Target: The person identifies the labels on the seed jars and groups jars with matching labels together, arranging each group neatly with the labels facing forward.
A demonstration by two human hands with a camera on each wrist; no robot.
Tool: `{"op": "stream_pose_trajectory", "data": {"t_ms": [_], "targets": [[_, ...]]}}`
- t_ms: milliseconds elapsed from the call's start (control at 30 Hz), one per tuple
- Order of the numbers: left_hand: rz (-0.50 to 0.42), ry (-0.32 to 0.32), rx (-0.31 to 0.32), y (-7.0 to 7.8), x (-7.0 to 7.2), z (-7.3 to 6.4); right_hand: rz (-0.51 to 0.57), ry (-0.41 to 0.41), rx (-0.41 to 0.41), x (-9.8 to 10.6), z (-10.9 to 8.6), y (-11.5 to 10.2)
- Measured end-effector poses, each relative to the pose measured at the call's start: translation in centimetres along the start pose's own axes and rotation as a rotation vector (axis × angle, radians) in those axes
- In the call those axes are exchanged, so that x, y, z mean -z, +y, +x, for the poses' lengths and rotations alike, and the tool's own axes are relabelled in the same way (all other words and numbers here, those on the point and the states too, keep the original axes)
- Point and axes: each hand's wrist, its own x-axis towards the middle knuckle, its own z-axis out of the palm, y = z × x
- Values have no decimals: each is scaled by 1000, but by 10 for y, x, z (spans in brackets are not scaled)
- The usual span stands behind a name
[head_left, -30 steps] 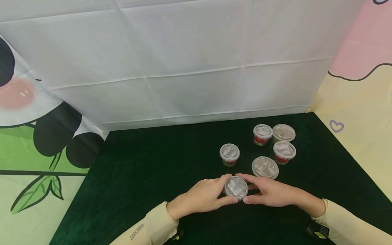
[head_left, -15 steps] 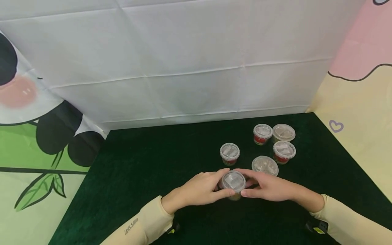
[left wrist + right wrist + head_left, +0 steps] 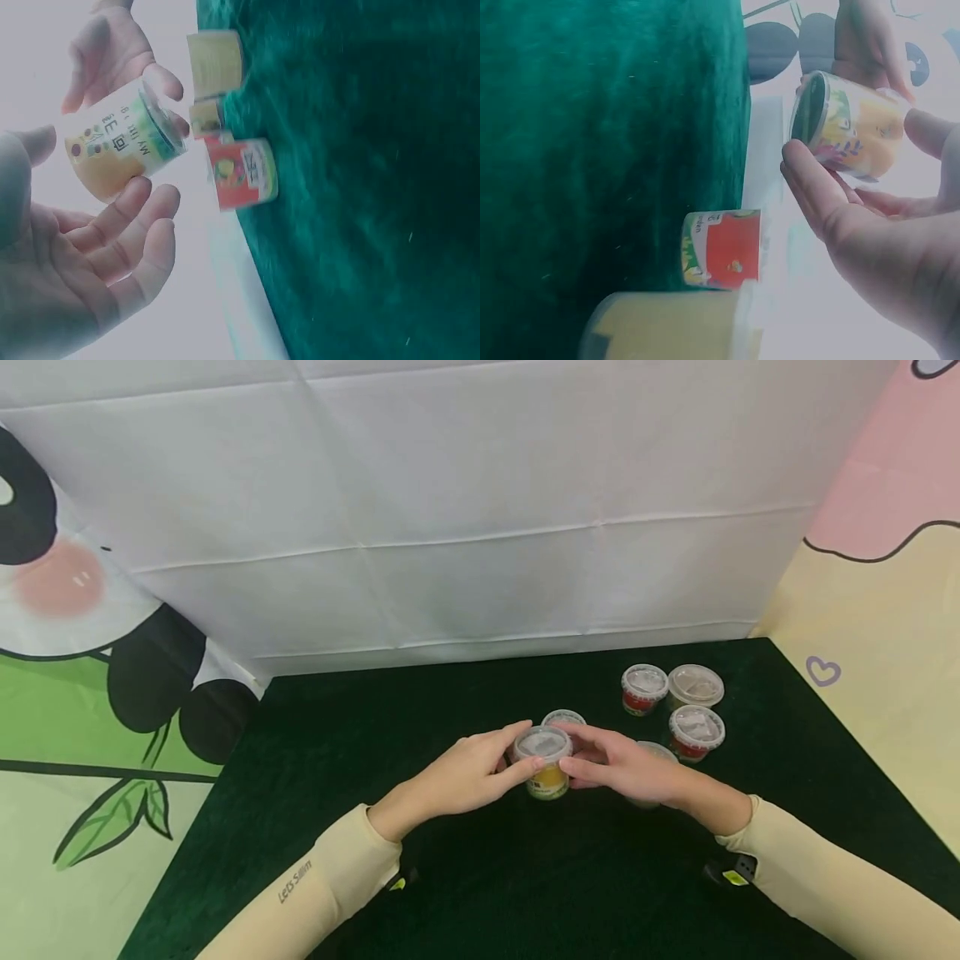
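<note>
A small lidded cup with a yellow label [image 3: 547, 779] is raised above the cloth, held between both hands. My left hand [image 3: 468, 774] grips its left side, thumb toward me. From the other side my right hand [image 3: 630, 766] holds it, thumb near the front. In the left wrist view the cup [image 3: 112, 146] is tilted, its base clear of the cloth. The right wrist view shows the same cup [image 3: 859, 129] with fingers on it. Just behind stands a red-labelled cup [image 3: 564, 717], mostly hidden. A wide-lidded tub [image 3: 657, 750] is partly covered by my right hand.
At the back right stand two red-labelled cups [image 3: 644, 685] [image 3: 697, 731] and a wide-lidded tub [image 3: 695, 685]. Dark green cloth [image 3: 390, 727] covers the table. A white cloth wall [image 3: 450, 527] rises behind it, with printed cloths at both sides.
Both hands have moved forward and slightly left with the yellow-labelled cup, lifting it. It now overlaps the red-labelled cup behind, and the right hand covers much of the nearer tub.
</note>
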Motion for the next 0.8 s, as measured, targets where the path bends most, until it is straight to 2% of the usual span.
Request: {"op": "stream_pose_trajectory", "data": {"t_ms": [167, 300, 433, 633, 800], "targets": [[13, 36, 35, -7, 18, 6, 82, 41, -47, 3, 20, -11], [-79, 57, 92, -17, 32, 14, 149, 99, -76, 7, 39, -22], [-167, 70, 151, -32, 43, 24, 165, 166, -94, 11, 60, -27], [-295, 77, 243, -55, 50, 32, 201, 238, -124, 12, 89, -22], [-409, 53, 279, -64, 51, 34, 265, 247, -139, 10, 101, -19]]}}
